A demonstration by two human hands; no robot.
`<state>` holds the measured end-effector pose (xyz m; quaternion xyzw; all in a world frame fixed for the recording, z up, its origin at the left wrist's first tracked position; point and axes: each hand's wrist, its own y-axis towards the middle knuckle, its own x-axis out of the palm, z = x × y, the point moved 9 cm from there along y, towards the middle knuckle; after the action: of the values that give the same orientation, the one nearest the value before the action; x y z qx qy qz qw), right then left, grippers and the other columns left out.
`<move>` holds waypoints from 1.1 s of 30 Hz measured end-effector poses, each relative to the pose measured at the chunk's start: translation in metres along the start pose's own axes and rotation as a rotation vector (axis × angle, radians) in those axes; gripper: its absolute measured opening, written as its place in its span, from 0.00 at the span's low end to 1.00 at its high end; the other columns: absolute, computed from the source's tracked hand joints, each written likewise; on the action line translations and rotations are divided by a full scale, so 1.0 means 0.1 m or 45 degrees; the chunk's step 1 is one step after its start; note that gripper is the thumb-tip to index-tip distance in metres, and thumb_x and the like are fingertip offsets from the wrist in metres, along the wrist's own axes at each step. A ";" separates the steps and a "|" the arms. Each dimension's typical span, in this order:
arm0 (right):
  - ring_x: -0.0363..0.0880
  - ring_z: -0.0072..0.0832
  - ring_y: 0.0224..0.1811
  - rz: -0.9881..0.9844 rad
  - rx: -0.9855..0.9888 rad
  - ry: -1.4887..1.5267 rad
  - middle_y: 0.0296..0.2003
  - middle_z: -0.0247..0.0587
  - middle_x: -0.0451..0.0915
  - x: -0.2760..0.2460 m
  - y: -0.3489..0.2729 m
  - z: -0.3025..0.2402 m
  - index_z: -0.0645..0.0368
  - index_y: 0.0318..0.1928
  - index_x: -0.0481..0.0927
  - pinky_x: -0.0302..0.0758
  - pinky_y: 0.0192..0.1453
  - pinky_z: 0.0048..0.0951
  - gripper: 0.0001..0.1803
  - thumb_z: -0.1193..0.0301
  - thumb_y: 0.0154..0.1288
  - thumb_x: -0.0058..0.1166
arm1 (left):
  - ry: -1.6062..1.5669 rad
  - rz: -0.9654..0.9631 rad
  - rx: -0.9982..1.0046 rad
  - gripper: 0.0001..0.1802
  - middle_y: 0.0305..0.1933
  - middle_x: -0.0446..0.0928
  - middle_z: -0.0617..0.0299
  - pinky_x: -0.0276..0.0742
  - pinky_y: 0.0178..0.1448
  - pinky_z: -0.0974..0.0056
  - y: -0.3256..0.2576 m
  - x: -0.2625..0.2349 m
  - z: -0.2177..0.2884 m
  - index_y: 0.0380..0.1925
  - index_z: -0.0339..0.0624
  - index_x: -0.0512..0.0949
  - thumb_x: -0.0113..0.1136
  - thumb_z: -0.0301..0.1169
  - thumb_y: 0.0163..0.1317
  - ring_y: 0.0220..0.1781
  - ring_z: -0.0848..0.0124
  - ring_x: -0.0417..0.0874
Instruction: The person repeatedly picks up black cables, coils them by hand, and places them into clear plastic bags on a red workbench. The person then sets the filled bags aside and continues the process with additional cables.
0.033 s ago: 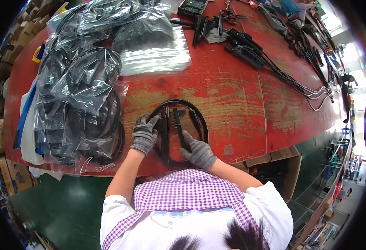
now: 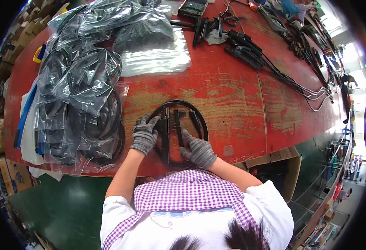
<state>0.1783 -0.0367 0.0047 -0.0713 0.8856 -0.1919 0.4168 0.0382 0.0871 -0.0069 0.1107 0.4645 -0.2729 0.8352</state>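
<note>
A coil of black cable [image 2: 206,129] lies on the worn red table in front of me. Inside the coil, a long black bar-like handle [image 2: 165,139] rests upright in the view. My left hand [image 2: 144,135], in a grey knitted glove, is closed on the coil's left side, its fingertips against the handle. Just right of the handle is a black brush [image 2: 179,129] with short bristles along its left side. My gloved right hand [image 2: 199,152] holds its lower end between thumb and fingers. A black cable end [image 2: 195,121] lies within the coil's right side.
Bagged cable coils [image 2: 87,96] pile up at the left. Flat clear plastic bags [image 2: 156,62] lie behind. Black clamps with cables [image 2: 245,48] are at the far right, beside a small parts tray [image 2: 192,7]. An open cardboard box [image 2: 293,171] stands below the table's right edge.
</note>
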 end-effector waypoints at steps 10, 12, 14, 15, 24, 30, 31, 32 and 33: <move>0.70 0.49 0.47 0.649 -0.109 -0.219 0.44 0.56 0.71 -0.51 0.39 0.43 0.61 0.54 0.67 0.66 0.53 0.45 0.30 0.56 0.54 0.52 | 0.133 0.219 0.003 0.17 0.42 0.73 0.49 0.67 0.53 0.52 0.58 0.09 0.11 0.44 0.45 0.73 0.52 0.39 0.56 0.46 0.49 0.72; 0.70 0.47 0.47 0.512 0.012 -0.216 0.44 0.54 0.72 -0.49 0.39 0.43 0.59 0.52 0.70 0.66 0.54 0.43 0.28 0.55 0.54 0.52 | 0.158 0.210 -0.033 0.15 0.39 0.75 0.50 0.68 0.50 0.52 0.64 0.22 0.12 0.39 0.45 0.75 0.51 0.40 0.57 0.43 0.50 0.73; 0.70 0.46 0.48 0.279 -0.092 -0.341 0.44 0.53 0.72 -0.59 0.51 0.35 0.58 0.49 0.72 0.67 0.54 0.40 0.26 0.54 0.54 0.52 | 0.091 0.280 -0.046 0.14 0.37 0.75 0.51 0.69 0.48 0.52 0.62 0.14 0.20 0.35 0.45 0.77 0.50 0.41 0.58 0.41 0.51 0.74; 0.70 0.45 0.48 0.162 -0.148 -0.406 0.44 0.52 0.72 -0.63 0.63 0.30 0.57 0.48 0.73 0.67 0.54 0.38 0.26 0.54 0.54 0.52 | 0.072 0.285 -0.047 0.14 0.37 0.75 0.51 0.69 0.47 0.52 0.63 0.11 0.20 0.34 0.45 0.77 0.50 0.41 0.58 0.41 0.52 0.74; 0.71 0.42 0.45 0.522 -0.607 -0.378 0.39 0.42 0.75 -1.23 2.71 -0.58 0.50 0.36 0.79 0.69 0.48 0.42 0.12 0.61 0.50 0.57 | 0.006 0.412 0.024 0.11 0.34 0.77 0.50 0.72 0.43 0.54 0.61 0.11 0.23 0.30 0.43 0.79 0.52 0.37 0.57 0.36 0.53 0.76; 0.72 0.40 0.44 0.551 -0.752 -0.301 0.34 0.40 0.77 -0.86 2.91 -0.50 0.48 0.32 0.80 0.68 0.48 0.40 0.13 0.57 0.46 0.60 | -0.233 0.295 -0.036 0.12 0.32 0.78 0.54 0.72 0.40 0.57 0.64 0.12 0.05 0.35 0.42 0.79 0.52 0.37 0.58 0.35 0.57 0.78; 0.73 0.40 0.42 0.437 -0.772 -0.225 0.32 0.42 0.77 -0.81 3.00 -0.52 0.51 0.32 0.81 0.69 0.48 0.38 0.15 0.57 0.46 0.59 | -0.405 0.191 -0.177 0.13 0.32 0.78 0.55 0.73 0.41 0.59 0.65 0.23 -0.15 0.36 0.42 0.78 0.52 0.38 0.58 0.35 0.60 0.78; 0.73 0.40 0.41 0.400 -0.733 -0.236 0.32 0.43 0.77 -0.85 3.00 -0.51 0.52 0.32 0.81 0.69 0.48 0.37 0.15 0.56 0.46 0.60 | -0.575 0.093 -0.298 0.13 0.33 0.79 0.56 0.73 0.41 0.61 0.70 0.33 -0.31 0.36 0.42 0.78 0.52 0.38 0.58 0.35 0.63 0.78; 0.74 0.40 0.40 0.364 -0.693 -0.246 0.33 0.43 0.77 -0.87 2.99 -0.51 0.52 0.32 0.81 0.69 0.48 0.37 0.16 0.56 0.45 0.60 | -0.745 -0.007 -0.417 0.13 0.33 0.79 0.57 0.73 0.42 0.63 0.72 0.45 -0.44 0.37 0.42 0.78 0.53 0.38 0.59 0.36 0.65 0.78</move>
<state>0.2053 0.2764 -0.0230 -0.0729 0.8619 0.1202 0.4872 0.0657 0.1507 -0.0731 -0.1094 0.2432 -0.2171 0.9390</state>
